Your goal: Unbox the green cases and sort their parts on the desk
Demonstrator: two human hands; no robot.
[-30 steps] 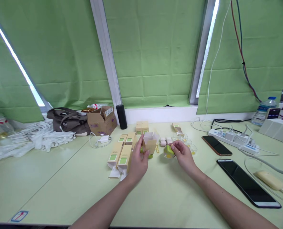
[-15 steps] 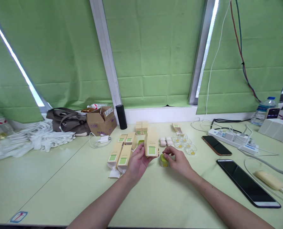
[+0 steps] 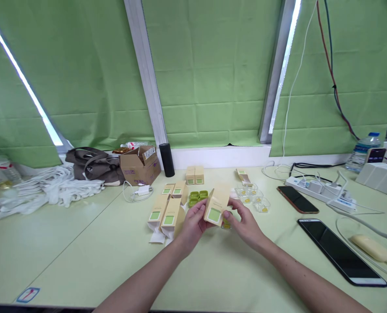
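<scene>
My left hand [image 3: 190,224] grips a small tan carton with a green square label [image 3: 216,205], tilted, just above the table. My right hand [image 3: 245,221] is closed at the carton's lower right end and pinches a small clear case with a green and yellow item [image 3: 226,224], mostly hidden behind the carton. Behind the carton lie several green pieces [image 3: 198,198]. To the left lie several flat tan cartons [image 3: 167,211]. Small clear cases with yellow dots [image 3: 255,198] sit to the right.
Two upright tan boxes [image 3: 195,174], a brown cardboard box [image 3: 139,166], a black cylinder [image 3: 167,159] and a bag [image 3: 95,165] stand at the back. Two phones [image 3: 341,251] [image 3: 297,199], a power strip [image 3: 320,188] with cables and a water bottle [image 3: 361,151] lie right.
The left hand turned the carton from open end up to label facing me, then tilted it rightward. The right hand brought the green case down and against the carton's end.
</scene>
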